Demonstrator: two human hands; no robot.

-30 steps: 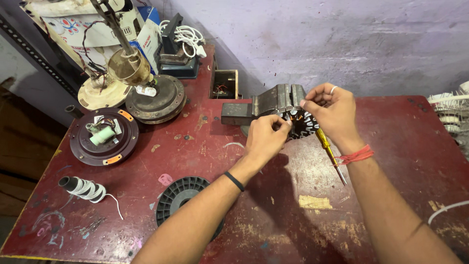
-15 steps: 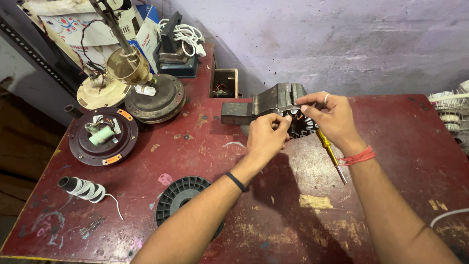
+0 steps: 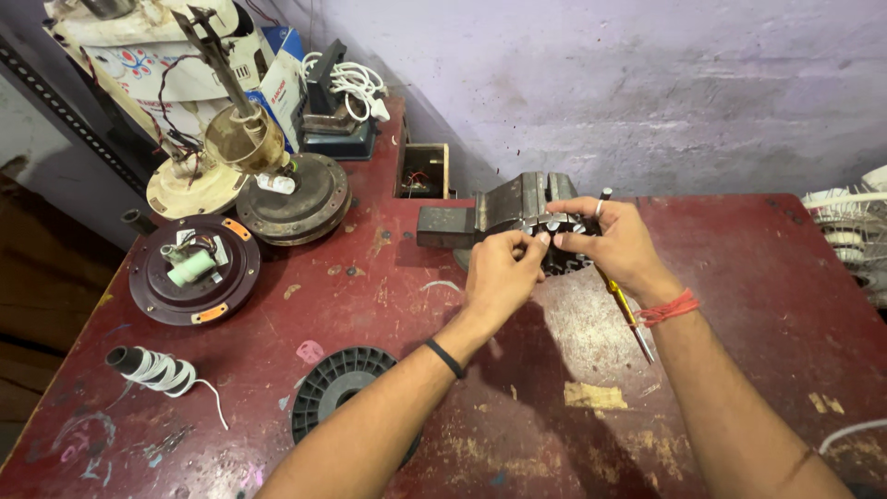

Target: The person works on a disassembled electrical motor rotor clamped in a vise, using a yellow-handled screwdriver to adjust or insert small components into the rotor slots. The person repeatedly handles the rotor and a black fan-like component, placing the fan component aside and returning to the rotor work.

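Observation:
A grey metal bench vise (image 3: 499, 211) sits at the back of a worn red table (image 3: 554, 388). A round toothed motor stator (image 3: 564, 242) is in front of its jaws. My left hand (image 3: 500, 275), with a black wristband, pinches the stator's near left edge. My right hand (image 3: 614, 242), with a red thread at the wrist, holds the stator from the right. A yellow-handled screwdriver (image 3: 625, 314) is tucked in that hand, its shaft pointing down toward me.
A black ribbed round disc (image 3: 337, 393) lies near my left forearm. At the left are a dark fan motor cover (image 3: 194, 269), a rusty motor housing (image 3: 294, 196), a cream fan base (image 3: 199, 180) and a tape roll (image 3: 152, 368). White winding coils (image 3: 855, 231) sit at the right edge.
My hands have closed in toward each other on the stator, and the right hand has dropped slightly. The rest of the table is unchanged.

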